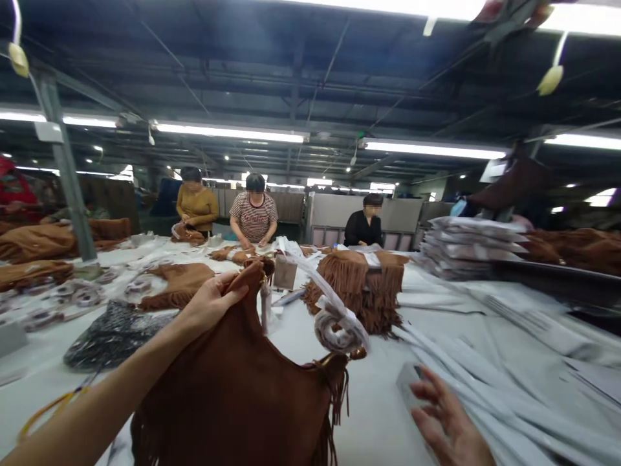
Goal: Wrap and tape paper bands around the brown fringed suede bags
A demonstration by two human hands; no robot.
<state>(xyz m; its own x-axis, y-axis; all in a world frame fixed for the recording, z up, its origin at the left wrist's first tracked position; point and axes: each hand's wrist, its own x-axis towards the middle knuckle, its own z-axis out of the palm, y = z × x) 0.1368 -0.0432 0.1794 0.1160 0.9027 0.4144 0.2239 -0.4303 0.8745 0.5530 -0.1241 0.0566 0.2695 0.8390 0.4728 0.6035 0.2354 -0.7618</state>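
My left hand [208, 304] grips the top corner of a brown suede fringed bag [237, 388] and holds it up over the white table [373, 401]. A strap wrapped in white paper [334, 323] runs from the bag's top to its right corner. Low at the right, my right hand [444, 421] has its fingers spread and rests on a small clear plastic-wrapped piece [407, 382] lying on the table, beside long white plastic bags [485, 388].
More brown fringed bags [363, 285] lie about the table, with a black speckled one [111, 333] at left. A stack of packed bags [466, 249] stands at right. Three people [255, 213] work at the far side. A grey post [68, 175] rises at left.
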